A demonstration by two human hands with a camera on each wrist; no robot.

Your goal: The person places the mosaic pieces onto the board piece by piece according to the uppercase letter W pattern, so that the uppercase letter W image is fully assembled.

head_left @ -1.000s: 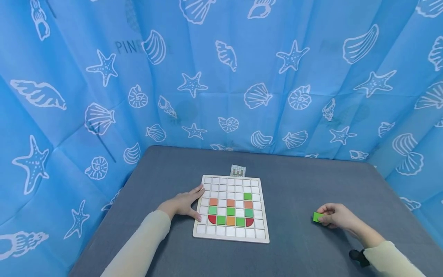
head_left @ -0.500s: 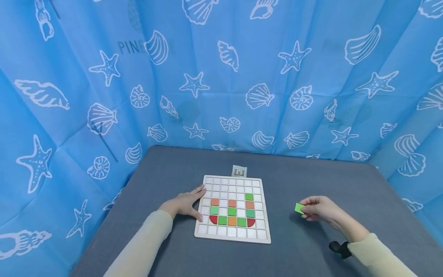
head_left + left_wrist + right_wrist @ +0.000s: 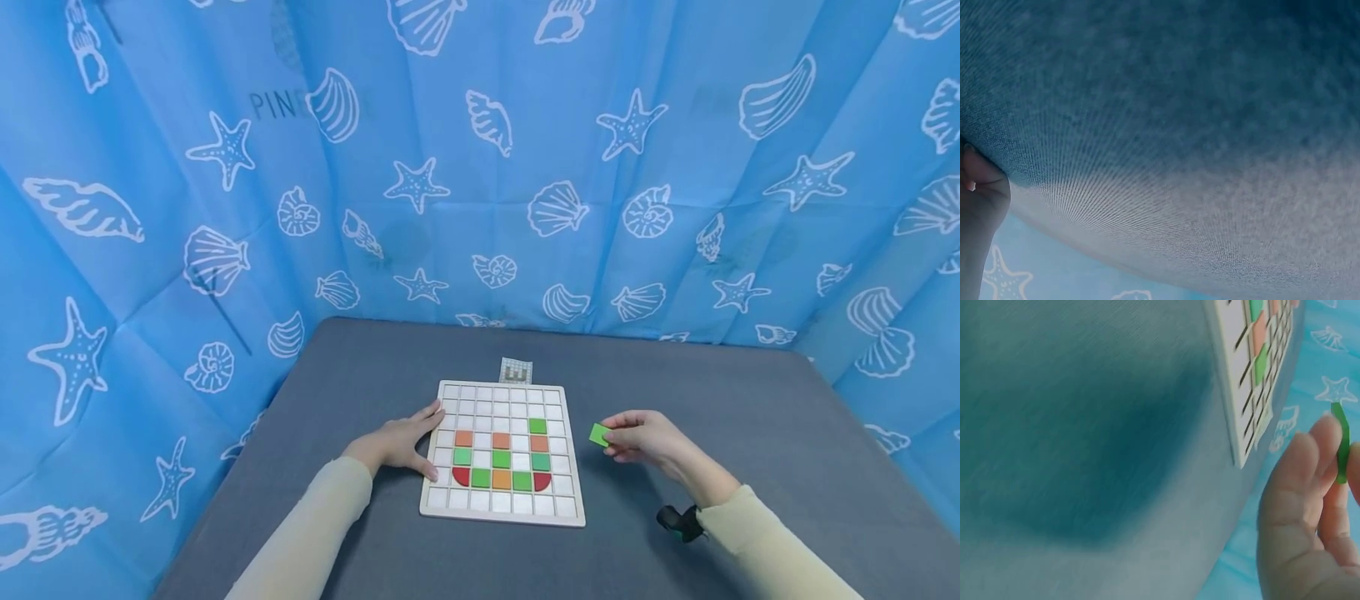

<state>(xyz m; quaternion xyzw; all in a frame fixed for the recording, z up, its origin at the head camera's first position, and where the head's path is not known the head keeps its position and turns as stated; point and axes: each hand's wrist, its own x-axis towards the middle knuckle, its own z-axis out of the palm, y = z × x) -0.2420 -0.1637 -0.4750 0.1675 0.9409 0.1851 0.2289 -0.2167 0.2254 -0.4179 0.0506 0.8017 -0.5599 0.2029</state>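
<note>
My right hand (image 3: 643, 439) pinches a light green square tile (image 3: 598, 434) between thumb and fingertips, above the table just right of the white grid board (image 3: 480, 508). In the right wrist view the same green tile (image 3: 1341, 442) shows edge-on between the fingers. My left hand (image 3: 397, 440) lies with spread fingers against the board's left edge, thumb and fingertips at the rim. Coloured tiles sit in the board's cells: green, orange and teal squares, plus a red rounded tile (image 3: 461, 476) and another red rounded tile (image 3: 542, 482) at the lower corners of the pattern.
A small pattern card (image 3: 516, 371) lies at the board's far edge. Grey cloth covers the table (image 3: 712, 375). A blue curtain (image 3: 480, 167) with white shells and starfish hangs behind and beside it. A black strap-like object (image 3: 679, 523) is at my right wrist.
My right hand has carried the green tile leftward across the table, from far right to close beside the board. The left hand and the board have stayed in place.
</note>
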